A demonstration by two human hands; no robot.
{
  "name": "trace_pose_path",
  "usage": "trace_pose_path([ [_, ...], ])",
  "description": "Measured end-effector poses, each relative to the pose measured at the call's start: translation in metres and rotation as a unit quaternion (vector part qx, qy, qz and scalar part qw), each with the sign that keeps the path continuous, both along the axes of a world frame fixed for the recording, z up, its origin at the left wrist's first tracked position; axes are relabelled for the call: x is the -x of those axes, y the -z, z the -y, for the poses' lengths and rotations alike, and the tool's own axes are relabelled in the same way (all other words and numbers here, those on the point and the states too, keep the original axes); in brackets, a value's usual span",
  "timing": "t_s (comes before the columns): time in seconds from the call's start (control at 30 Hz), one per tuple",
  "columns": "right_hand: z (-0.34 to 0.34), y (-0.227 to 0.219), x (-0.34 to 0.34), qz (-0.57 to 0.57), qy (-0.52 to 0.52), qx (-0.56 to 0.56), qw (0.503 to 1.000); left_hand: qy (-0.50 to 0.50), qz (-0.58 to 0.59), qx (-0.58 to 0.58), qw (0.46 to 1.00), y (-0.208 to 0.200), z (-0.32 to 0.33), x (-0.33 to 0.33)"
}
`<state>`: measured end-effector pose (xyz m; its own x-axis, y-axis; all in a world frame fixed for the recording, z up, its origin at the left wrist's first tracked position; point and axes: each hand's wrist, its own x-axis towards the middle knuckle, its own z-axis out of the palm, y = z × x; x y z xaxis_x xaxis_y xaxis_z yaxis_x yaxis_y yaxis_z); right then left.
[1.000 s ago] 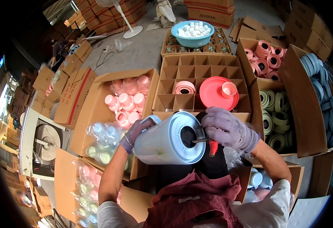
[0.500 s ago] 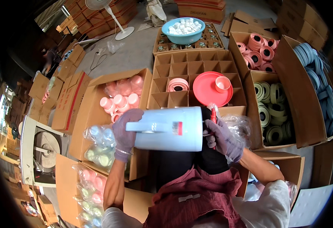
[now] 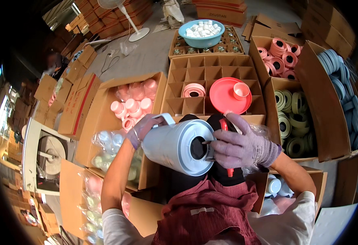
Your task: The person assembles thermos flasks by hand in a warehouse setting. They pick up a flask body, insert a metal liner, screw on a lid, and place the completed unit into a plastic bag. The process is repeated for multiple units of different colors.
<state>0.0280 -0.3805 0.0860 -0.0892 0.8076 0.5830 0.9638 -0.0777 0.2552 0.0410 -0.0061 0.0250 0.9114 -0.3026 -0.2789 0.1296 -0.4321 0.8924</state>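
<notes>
A light blue jug (image 3: 162, 149) lies across my lap, tilted so that its round end with a black centre (image 3: 198, 148) faces right and toward me. Gloved in grey-purple, my left hand (image 3: 144, 127) is closed on the jug's far left side, by its handle (image 3: 166, 119). My right hand (image 3: 240, 145), gloved too, is wrapped round red-handled pliers (image 3: 230, 171). Their dark tips are at the black centre and the rim of that end. The palm hides the middle of the pliers.
Ahead, a divided carton (image 3: 179, 87) holds a pink ring, a red plate (image 3: 221, 100) and a pink cup (image 3: 241, 90). Behind it is a blue basin (image 3: 201, 41) of white pieces. Cartons of pink, green (image 3: 295, 122) and blue rings stand right; bagged parts (image 3: 109, 151) lie left.
The jug has turned from side-on, so its round end now shows. My left hand has shifted to its far side. My right hand's fingers have spread across the pliers, whose tips now meet that end.
</notes>
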Motion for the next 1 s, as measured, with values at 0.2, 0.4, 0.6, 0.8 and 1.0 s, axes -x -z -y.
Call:
trace_pose_path([
  [0.2,-0.010,-0.017,-0.014,0.163,-0.093,0.074,0.979,0.083,-0.096,-0.084,0.988,0.006,0.011,-0.018],
  [0.4,-0.031,-0.031,-0.024,0.281,-0.209,0.113,0.930,0.174,-0.099,-0.123,0.972,0.038,0.010,-0.025],
  [0.6,-0.038,-0.026,-0.015,0.252,-0.249,0.139,0.925,0.228,-0.085,-0.181,0.953,0.051,0.011,-0.028],
  [0.8,-0.024,0.024,0.000,-0.026,-0.086,0.083,0.992,0.194,0.099,-0.213,0.952,0.037,0.001,0.004],
  [1.0,-0.029,0.106,0.063,-0.795,0.121,-0.183,0.566,-0.174,0.214,-0.031,0.961,0.006,0.005,0.016],
])
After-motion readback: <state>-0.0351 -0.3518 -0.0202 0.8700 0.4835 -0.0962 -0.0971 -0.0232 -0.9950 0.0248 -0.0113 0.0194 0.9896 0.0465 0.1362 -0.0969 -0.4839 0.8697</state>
